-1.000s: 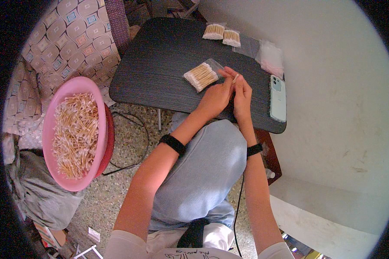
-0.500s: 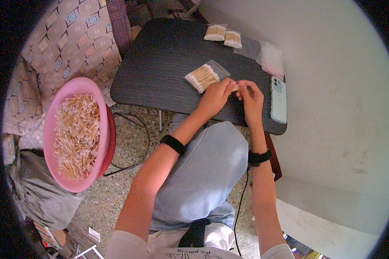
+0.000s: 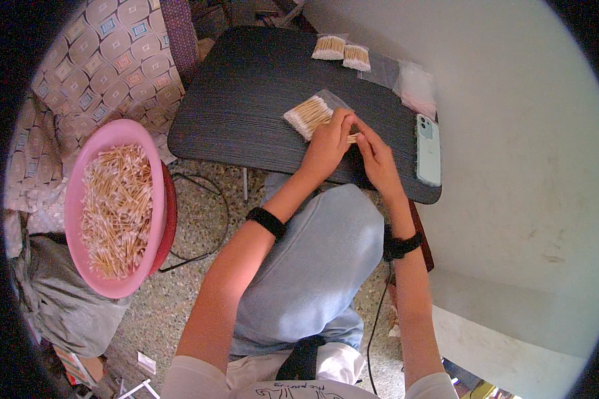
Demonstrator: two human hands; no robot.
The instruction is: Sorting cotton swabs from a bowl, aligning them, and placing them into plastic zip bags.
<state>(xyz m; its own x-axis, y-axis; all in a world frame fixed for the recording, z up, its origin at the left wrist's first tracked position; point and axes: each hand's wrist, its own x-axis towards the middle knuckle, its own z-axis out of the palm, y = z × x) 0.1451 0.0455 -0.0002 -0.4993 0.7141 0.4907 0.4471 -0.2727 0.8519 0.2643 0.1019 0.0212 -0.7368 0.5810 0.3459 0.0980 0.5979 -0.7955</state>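
Over the black table point(image 3: 246, 93), left fingers point(image 3: 342, 120) pinch cotton swabs point(image 3: 353, 138), half-open right fingers point(image 3: 373, 139) meet them, and lettering point(image 3: 304, 386) marks the shirt point(image 3: 192, 379).

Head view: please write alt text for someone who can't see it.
A person's left hand and right hand meet around cotton swabs above a black table, beside a clear bag of more. A pink bowl heaped with loose swabs stands left, a phone right.

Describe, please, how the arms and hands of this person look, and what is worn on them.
Both the left hand and the right hand are bare, without gloves. Each wrist has a wide black band: left band, right band. The forearms are uncovered; short, white sleeves end above the elbows.
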